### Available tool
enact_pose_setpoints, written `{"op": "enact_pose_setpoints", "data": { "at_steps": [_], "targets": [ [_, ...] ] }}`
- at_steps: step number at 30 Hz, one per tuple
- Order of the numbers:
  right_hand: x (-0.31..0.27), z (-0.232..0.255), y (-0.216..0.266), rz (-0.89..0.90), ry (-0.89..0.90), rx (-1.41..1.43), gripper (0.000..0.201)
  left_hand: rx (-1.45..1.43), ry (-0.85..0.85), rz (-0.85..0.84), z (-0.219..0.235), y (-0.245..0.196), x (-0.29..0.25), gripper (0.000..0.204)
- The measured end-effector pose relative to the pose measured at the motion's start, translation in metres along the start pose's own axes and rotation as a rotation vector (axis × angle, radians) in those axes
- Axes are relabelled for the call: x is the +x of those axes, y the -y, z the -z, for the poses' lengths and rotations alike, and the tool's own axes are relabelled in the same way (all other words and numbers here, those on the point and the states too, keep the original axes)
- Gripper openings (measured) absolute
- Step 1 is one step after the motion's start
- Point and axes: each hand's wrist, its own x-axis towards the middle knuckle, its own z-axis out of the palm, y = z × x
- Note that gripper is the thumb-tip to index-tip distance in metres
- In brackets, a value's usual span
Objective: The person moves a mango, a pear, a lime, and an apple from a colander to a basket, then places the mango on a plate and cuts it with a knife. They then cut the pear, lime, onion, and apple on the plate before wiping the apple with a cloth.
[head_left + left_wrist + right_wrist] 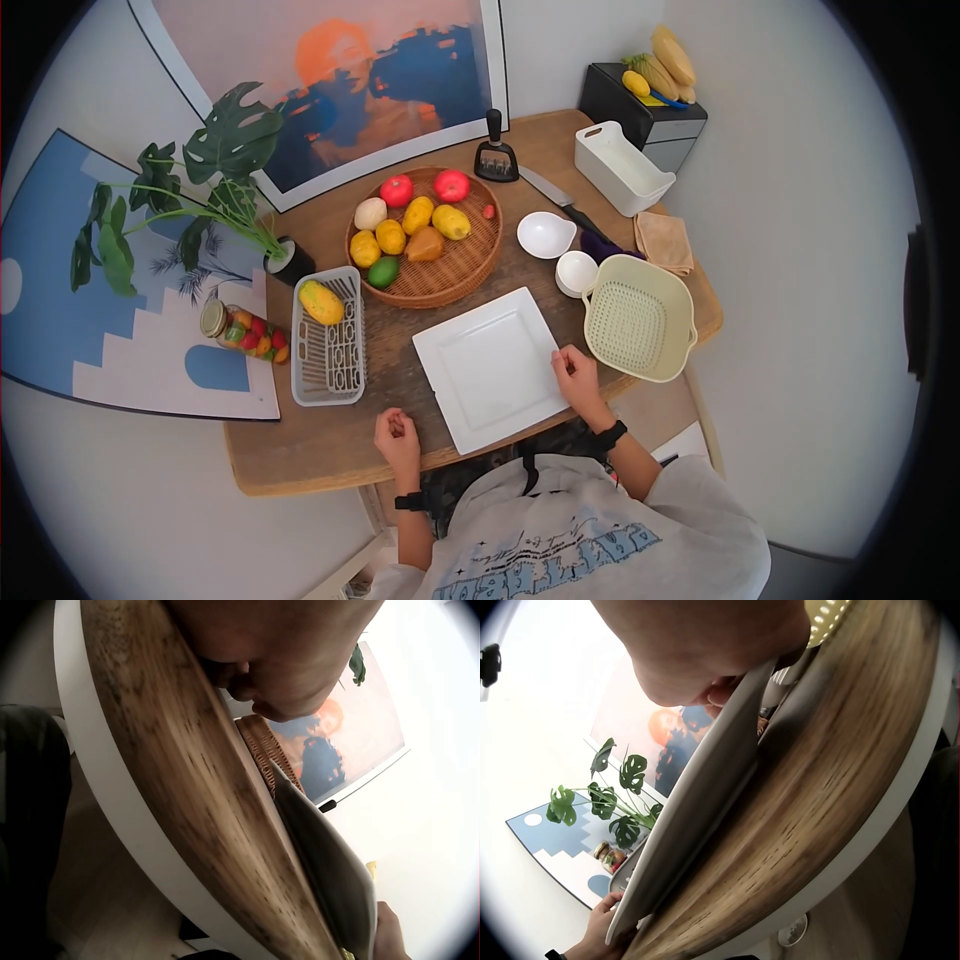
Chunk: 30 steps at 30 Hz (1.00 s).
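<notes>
A square white plate [492, 368] lies near the table's front edge. My right hand [578, 380] pinches its right rim, and in the right wrist view the fingers of that hand [712, 652] are at the edge of the plate [697, 787]. My left hand [398, 440] is just left of the plate, fingers loosely curled and holding nothing; the left wrist view shows this hand [277, 660] over the table edge, with the plate [322, 862] beyond it.
Left of the plate stands a grey basket [328, 385] with a yellow fruit. Behind is a wicker tray [460, 265] of fruit. To the right are a pale green colander [640, 315], two white bowls [546, 235], a knife [548, 190] and a white bin [622, 170].
</notes>
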Motion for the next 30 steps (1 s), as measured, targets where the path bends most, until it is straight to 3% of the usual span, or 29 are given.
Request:
{"op": "enact_pose_setpoints", "data": {
  "at_steps": [13,30],
  "targets": [
    [0.001,-0.002,-0.001,-0.008,0.001,-0.016,0.027,-0.023,0.005,0.058,-0.001,-0.003,-0.001,0.014],
    [0.0,-0.001,0.003,-0.004,0.005,-0.058,0.026,0.012,-0.003,-0.01,-0.004,0.004,-0.001,0.01]
  ]
}}
